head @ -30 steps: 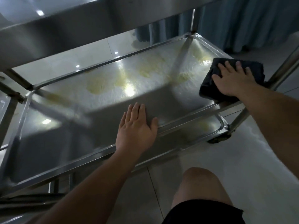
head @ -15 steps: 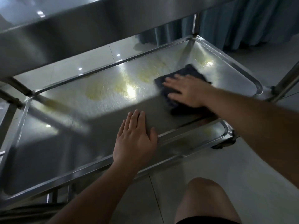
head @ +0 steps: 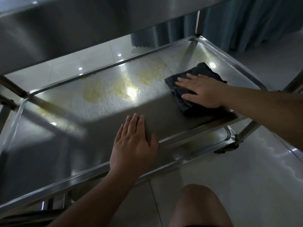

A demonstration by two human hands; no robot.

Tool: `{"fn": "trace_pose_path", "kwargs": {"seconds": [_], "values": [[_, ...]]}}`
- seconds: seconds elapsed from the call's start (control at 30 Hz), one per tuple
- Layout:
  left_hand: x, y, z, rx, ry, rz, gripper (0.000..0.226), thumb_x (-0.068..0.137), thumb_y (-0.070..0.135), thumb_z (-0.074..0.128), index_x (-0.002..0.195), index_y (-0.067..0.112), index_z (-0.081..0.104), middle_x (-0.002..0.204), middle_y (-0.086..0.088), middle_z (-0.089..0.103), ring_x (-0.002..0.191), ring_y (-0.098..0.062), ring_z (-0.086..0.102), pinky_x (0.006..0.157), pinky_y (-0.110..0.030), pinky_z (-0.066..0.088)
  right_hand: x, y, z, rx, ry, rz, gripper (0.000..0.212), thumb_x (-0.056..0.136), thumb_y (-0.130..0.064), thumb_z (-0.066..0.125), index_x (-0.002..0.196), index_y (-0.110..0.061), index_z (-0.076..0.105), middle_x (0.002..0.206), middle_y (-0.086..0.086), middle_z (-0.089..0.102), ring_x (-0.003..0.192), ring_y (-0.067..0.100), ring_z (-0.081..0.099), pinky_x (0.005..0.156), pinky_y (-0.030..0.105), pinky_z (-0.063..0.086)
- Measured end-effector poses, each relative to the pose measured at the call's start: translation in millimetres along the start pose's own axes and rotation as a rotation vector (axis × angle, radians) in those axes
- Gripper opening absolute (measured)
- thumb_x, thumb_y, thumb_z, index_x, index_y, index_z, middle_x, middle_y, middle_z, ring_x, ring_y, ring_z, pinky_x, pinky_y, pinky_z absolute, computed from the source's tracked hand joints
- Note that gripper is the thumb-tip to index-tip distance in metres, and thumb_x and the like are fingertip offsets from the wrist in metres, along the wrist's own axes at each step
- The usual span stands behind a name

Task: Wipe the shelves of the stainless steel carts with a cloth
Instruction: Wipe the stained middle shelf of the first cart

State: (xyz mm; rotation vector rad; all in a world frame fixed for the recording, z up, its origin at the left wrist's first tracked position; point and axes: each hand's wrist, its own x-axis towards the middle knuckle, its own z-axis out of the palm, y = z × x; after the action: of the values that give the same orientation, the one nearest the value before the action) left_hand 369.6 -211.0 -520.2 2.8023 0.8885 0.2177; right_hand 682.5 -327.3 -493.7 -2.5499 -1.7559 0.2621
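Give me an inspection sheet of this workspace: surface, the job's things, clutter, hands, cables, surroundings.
Surface: cart shelf, stainless steel with a raised rim; yellowish stains across its far half.
Job's things: dark cloth, folded, flat on the shelf toward its right end, short of the stains.
Clutter: nothing seen.
Hands: right hand presses flat on the cloth, fingers straight; left hand rests flat on the shelf near the front rim, holding nothing.
Cables: nothing seen.
Surroundings: upper shelf overhead, lower shelf below, caster at the right corner, glossy tiled floor, blue curtain behind, the person's knee.
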Motion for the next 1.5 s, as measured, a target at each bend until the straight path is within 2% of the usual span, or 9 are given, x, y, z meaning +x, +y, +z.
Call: {"fn": "trace_pose_path", "kwargs": {"seconds": [0.1,0.27,0.57,0.77,0.97,1.07,1.23,1.33,1.5], "values": [[0.7,0.3,-0.2,-0.001,0.009,0.002,0.083,0.099,0.067,0.018,0.17,0.024,0.015,0.178,0.003,0.01,0.163,-0.01,-0.003,0.129,-0.031,-0.006,11.5,34.5,-10.6,-0.064,0.015,0.055,0.081,0.094,-0.074,0.018,0.165,-0.035,0.013,0.171,-0.015,0.007,0.159,0.013,0.007,0.127,0.044,0.006],[0.3,0.7,-0.3,0.0,0.017,0.005,0.083,0.098,0.066,0.022,0.169,0.023,0.02,0.177,0.002,0.016,0.163,-0.013,0.004,0.129,-0.03,-0.004,14.7,86.9,-15.1,-0.01,0.122,0.638,0.079,0.099,-0.069,0.014,0.166,-0.026,0.01,0.174,-0.006,0.003,0.16,0.028,0.002,0.127,0.053,0.006],[1.1,1.0,0.8,-0.022,0.023,-0.017,0.08,0.097,0.064,0.026,0.166,0.022,0.029,0.175,0.001,0.025,0.163,-0.016,0.012,0.13,-0.033,0.004,-55.0,40.4,-4.8,0.049,0.057,0.86,0.082,0.102,-0.064,0.013,0.166,-0.011,0.006,0.174,0.006,-0.002,0.158,0.037,0.0,0.127,0.053,0.004],[0.5,3.8,-1.2,-0.014,-0.009,-0.022,0.081,0.099,0.063,0.02,0.167,0.021,0.024,0.176,-0.001,0.02,0.164,-0.018,0.009,0.128,-0.032,-0.002,-95.6,-16.3,4.4,0.074,0.0,0.833,0.095,0.096,-0.075,0.011,0.165,-0.011,0.004,0.174,0.01,0.0,0.159,0.035,0.002,0.128,0.05,0.008],[2.6,2.1,-7.0,-0.069,-0.072,-0.032,0.083,0.097,0.061,0.008,0.169,0.021,0.018,0.178,0.001,0.012,0.164,-0.014,0.002,0.128,-0.031,-0.006,-85.9,-119.4,14.6,0.053,-0.052,0.386,0.102,0.092,-0.085,0.017,0.166,-0.016,0.001,0.174,0.003,-0.006,0.16,0.029,-0.005,0.128,0.048,0.003],[2.9,0.0,-8.8,-0.103,-0.086,-0.031,0.086,0.094,0.06,0.004,0.17,0.023,0.019,0.178,0.003,0.012,0.164,-0.012,0.001,0.129,-0.032,-0.004,-84.0,-129.0,21.5,0.104,-0.061,0.259,0.089,0.095,-0.078,0.017,0.166,-0.028,-0.002,0.173,-0.009,-0.01,0.159,0.019,-0.009,0.128,0.044,-0.001],[3.8,0.2,-16.1,-0.187,-0.143,-0.036,0.078,0.098,0.054,0.014,0.169,0.023,0.021,0.178,0.003,0.011,0.164,-0.012,0.001,0.131,-0.033,-0.003,-95.0,-55.1,9.2,0.097,-0.01,0.476,0.073,0.105,-0.062,0.027,0.166,-0.027,0.008,0.174,-0.008,0.0,0.16,0.022,0.002,0.127,0.049,0.005],[4.8,-1.4,-25.3,-0.364,-0.082,-0.095,0.058,0.104,0.038,0.039,0.161,0.022,0.039,0.168,0.002,0.035,0.156,-0.021,0.029,0.126,-0.036,0.023,-101.2,-31.7,7.7,0.067,-0.036,0.619,0.075,0.104,-0.064,0.018,0.166,-0.025,0.005,0.174,-0.005,-0.002,0.16,0.025,0.002,0.128,0.051,0.005],[2.8,-15.1,-40.0,-0.55,-0.019,-0.17,0.053,0.099,0.011,0.05,0.15,0.026,0.052,0.151,0.005,0.045,0.121,-0.012,0.052,0.1,-0.027,0.041,-76.8,-110.8,17.8,0.064,-0.017,0.586,0.08,0.101,-0.066,0.01,0.166,-0.021,-0.001,0.174,-0.002,-0.007,0.16,0.03,-0.004,0.128,0.051,0.001]]}}
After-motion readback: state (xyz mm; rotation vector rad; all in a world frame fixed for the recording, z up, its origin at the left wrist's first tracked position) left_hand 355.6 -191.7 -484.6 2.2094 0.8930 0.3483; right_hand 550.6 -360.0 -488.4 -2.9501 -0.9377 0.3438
